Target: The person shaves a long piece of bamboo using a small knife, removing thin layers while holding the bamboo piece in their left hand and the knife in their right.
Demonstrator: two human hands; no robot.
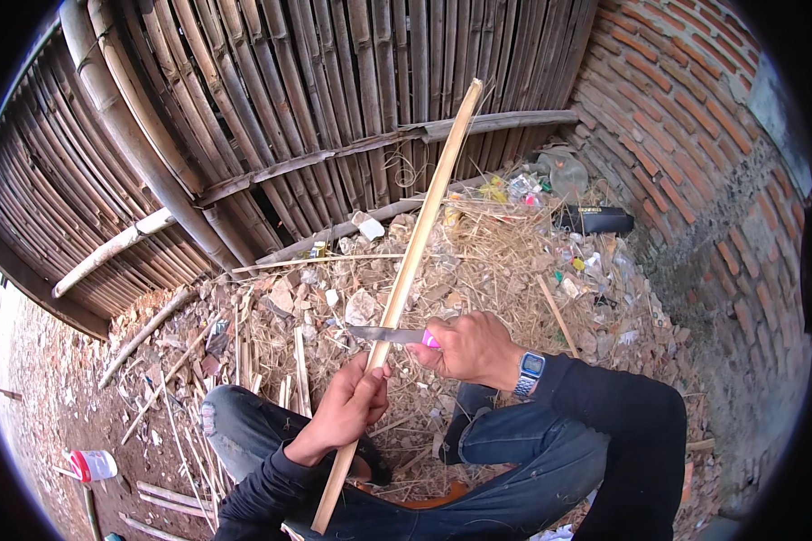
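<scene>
The left hand (pixel 354 401) grasps a long, pale yellow strip of split bamboo (pixel 415 248), its thumb pressed along the near face, which likely stops the strip from rolling or sliding. The right hand (pixel 474 350) is closed around the bright pink handle (pixel 431 340) of a knife with a narrow grey metal blade (pixel 388 334). The blade lies across the strip just beyond the left hand, where the grip probably steadies the bamboo best; which way its edge faces is too small to tell.

The strip slants from the lap up and away, its far end free in front of the slatted bamboo wall (pixel 334 81). The bent legs in faded blue denim jeans (pixel 532 451) are spread on either side, seemingly leaving room for the strip's near end between them. Around them, more thin pale bamboo pieces (pixel 301 370) lie over the stony, straw-strewn ground (pixel 284 298), beside a red brick wall (pixel 686 108) at right.
</scene>
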